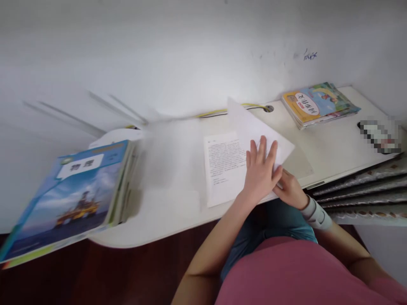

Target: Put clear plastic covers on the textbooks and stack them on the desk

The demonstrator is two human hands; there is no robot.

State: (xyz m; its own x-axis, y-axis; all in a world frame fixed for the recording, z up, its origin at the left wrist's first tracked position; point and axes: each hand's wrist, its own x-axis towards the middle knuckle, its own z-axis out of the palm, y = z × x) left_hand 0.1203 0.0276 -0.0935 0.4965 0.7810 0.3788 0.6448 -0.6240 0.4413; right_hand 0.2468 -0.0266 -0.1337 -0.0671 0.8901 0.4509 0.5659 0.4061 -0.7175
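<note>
A white sheet of paper (251, 127) is lifted at a slant over a printed page (222, 169) on the desk. My left hand (261, 171) lies flat on the raised sheet with its fingers spread. Close beside it, my right hand (291, 188), with a grey band at the wrist, is closed at the sheet's near edge. Its fingertips are partly hidden behind my left hand. Printed text covers the upper part of the page underneath.
A stack of books with a blue cover (85, 190) overhangs the white desk (171, 220) at left. Thinner booklets (318, 103) lie at the back right, near a blurred-out phone-like object (378, 135). Cables (216, 113) run along the wall to a desk hole.
</note>
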